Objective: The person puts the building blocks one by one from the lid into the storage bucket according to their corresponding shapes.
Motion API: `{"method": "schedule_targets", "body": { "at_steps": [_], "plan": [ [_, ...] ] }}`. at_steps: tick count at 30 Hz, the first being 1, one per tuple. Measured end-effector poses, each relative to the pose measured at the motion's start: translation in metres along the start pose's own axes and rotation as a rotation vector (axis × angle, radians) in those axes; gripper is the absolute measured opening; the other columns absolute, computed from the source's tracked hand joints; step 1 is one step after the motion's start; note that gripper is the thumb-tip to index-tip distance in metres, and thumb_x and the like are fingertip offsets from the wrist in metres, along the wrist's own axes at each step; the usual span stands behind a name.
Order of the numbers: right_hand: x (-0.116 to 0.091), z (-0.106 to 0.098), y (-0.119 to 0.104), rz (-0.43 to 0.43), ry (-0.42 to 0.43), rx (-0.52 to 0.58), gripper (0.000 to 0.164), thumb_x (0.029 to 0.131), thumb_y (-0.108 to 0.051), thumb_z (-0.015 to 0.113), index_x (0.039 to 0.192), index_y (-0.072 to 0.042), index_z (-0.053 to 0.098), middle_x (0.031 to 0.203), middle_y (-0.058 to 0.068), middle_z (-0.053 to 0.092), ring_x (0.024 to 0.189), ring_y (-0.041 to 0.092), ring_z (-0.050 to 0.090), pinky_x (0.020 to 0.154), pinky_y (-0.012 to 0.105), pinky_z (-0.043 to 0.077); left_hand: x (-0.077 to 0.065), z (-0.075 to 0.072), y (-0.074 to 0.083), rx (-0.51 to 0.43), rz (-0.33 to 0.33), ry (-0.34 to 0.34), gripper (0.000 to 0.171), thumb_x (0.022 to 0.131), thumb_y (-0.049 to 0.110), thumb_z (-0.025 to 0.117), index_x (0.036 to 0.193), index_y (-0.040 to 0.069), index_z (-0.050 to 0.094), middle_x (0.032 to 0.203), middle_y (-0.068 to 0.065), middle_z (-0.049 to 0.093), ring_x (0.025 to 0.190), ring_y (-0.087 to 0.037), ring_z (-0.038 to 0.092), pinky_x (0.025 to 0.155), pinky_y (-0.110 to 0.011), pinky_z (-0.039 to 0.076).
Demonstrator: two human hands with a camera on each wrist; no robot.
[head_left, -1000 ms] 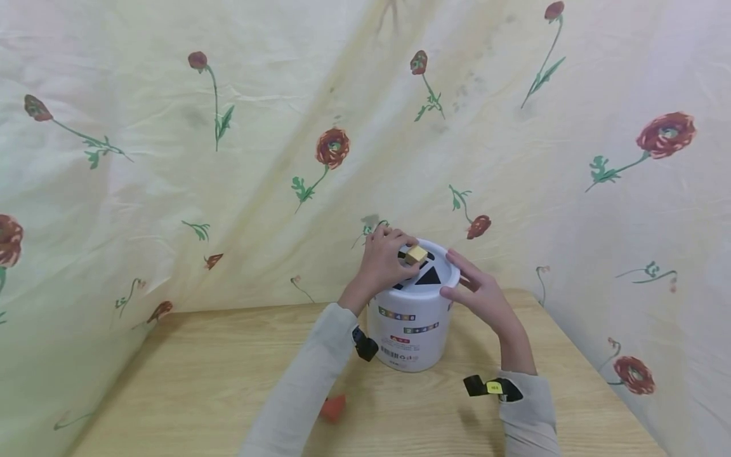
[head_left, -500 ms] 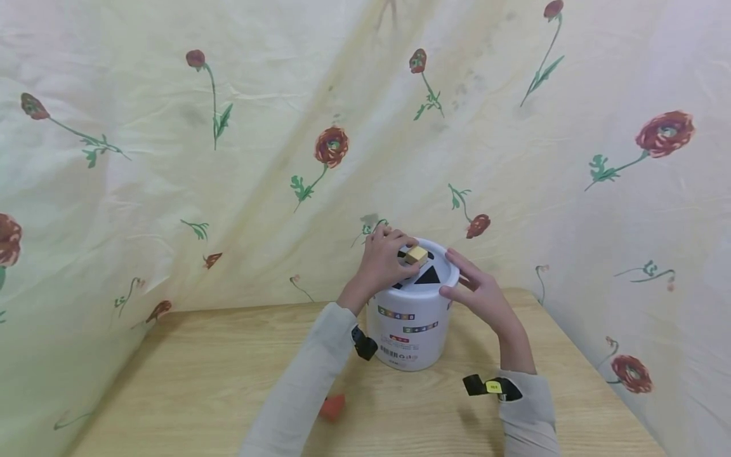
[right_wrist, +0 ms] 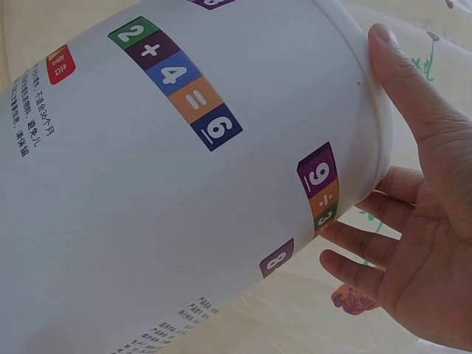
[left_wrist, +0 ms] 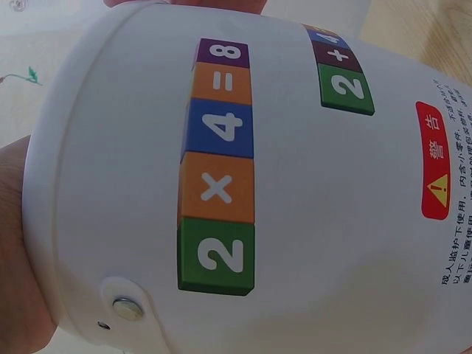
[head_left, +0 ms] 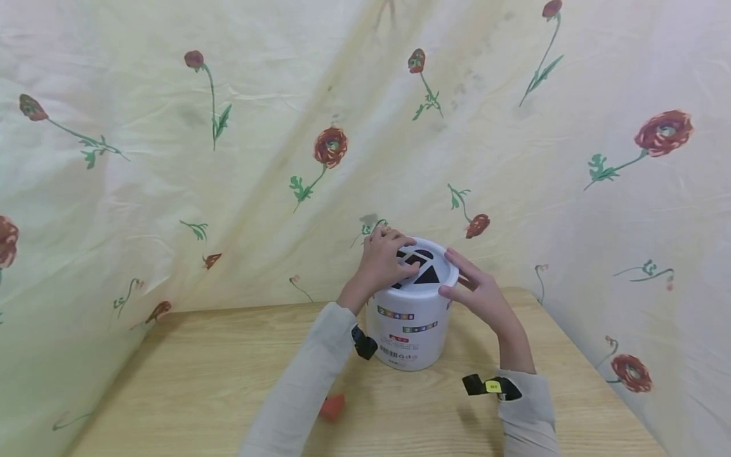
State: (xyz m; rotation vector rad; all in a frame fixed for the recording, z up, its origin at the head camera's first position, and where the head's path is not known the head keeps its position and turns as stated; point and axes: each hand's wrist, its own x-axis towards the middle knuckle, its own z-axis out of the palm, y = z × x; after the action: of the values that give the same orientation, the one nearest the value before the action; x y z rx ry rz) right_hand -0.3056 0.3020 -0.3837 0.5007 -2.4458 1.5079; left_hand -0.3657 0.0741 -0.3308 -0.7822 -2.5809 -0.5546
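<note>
A white bucket (head_left: 408,336) with printed number blocks stands on the table, its lid (head_left: 445,270) pierced by black shape-cut holes. Over the lid's left side, my left hand (head_left: 385,257) has thumb and forefinger spread apart, with nothing seen between them. At the right, my right hand (head_left: 480,295) holds the lid's rim. In the right wrist view its thumb (right_wrist: 402,81) lies along the rim, and the fingers (right_wrist: 369,243) reach round the side. The left wrist view shows mostly the bucket wall (left_wrist: 310,221), the left hand's edge (left_wrist: 18,258) at the rim.
A red block (head_left: 332,407) lies on the wooden table (head_left: 228,374), partly behind the left sleeve (head_left: 297,387). A flowered cloth (head_left: 257,158) hangs behind the table and along its sides.
The pale yellow block that the left hand pinched over the lid has gone from sight, and the dark hole beneath now shows. Both hands stay almost in place.
</note>
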Motion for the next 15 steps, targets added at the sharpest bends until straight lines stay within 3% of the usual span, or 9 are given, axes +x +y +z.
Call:
{"method": "schedule_targets", "body": {
  "at_steps": [15],
  "plan": [
    [-0.0001, -0.0002, 0.0008, -0.002, -0.003, -0.005, 0.078, 0.093, -0.026, 0.074, 0.160, -0.021, 0.034, 0.169, 0.002, 0.027, 0.155, 0.037, 0.025, 0.117, 0.066, 0.030, -0.0054, -0.0021, -0.0004, -0.032, -0.005, 0.032, 0.044, 0.091, 0.044, 0.073, 0.130, 0.025, 0.069, 0.131, 0.000, 0.065, 0.126, -0.023, 0.043, 0.105, -0.043, 0.037]
  ]
}}
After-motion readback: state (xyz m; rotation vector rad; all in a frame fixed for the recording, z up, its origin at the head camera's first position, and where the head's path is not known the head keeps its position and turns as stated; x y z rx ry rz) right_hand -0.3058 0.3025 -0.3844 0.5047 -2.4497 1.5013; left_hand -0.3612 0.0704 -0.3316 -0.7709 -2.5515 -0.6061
